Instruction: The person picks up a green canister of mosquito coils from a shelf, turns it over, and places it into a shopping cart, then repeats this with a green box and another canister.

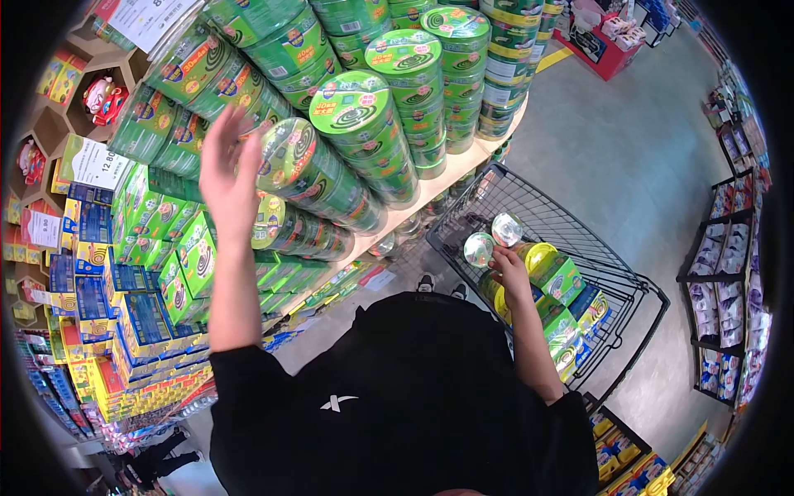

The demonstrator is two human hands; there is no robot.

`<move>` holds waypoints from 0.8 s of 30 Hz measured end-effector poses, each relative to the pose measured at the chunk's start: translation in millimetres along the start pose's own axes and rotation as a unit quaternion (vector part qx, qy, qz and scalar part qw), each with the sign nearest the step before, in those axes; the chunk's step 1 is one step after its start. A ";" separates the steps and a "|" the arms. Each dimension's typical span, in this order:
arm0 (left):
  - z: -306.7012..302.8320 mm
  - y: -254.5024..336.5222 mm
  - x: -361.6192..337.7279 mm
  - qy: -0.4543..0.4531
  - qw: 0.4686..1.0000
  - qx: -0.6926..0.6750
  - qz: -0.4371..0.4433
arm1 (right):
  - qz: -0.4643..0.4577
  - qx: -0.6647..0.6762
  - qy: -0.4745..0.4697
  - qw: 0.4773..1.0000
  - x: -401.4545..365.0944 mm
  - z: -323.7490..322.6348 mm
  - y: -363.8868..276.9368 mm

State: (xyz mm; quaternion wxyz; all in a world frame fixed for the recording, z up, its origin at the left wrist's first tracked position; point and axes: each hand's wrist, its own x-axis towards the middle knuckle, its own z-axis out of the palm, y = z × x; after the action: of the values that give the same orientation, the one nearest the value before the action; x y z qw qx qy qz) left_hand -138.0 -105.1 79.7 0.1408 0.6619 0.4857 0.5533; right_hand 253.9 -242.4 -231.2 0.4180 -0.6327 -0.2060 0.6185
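My left hand [230,169] is raised with fingers spread, empty, in front of the green mosquito coil tins [354,103] stacked in columns on the shelf. One shorter column, topped by a green lid [286,149], stands just right of the fingers. Over the shopping cart [616,269], my right hand [511,277] has its fingers bent against a pair of round tins with shiny silver ends [479,250]. Below that hand, the cart holds green boxes [562,281] and yellow round packs [541,259], partly covered by my forearm.
Blue and yellow boxes [149,326] are piled at the left, beside price cards [95,165]. A pale shelf edge [430,192] runs between the stacks and the cart. Grey floor [628,140] lies beyond the cart, with a rack of goods [719,273] at the right.
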 end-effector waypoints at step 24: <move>84.2 -136.9 -199.6 0.118 0.936 -0.131 -0.303 | 0.000 -0.088 -0.102 0.991 10.7 76.5 -12.4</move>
State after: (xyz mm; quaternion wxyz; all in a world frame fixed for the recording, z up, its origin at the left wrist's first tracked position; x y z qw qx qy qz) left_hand -114.8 -168.1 -167.6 0.3287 0.3889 0.6000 0.6170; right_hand 185.7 -206.1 -219.2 0.3377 -0.6006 -0.3012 0.6592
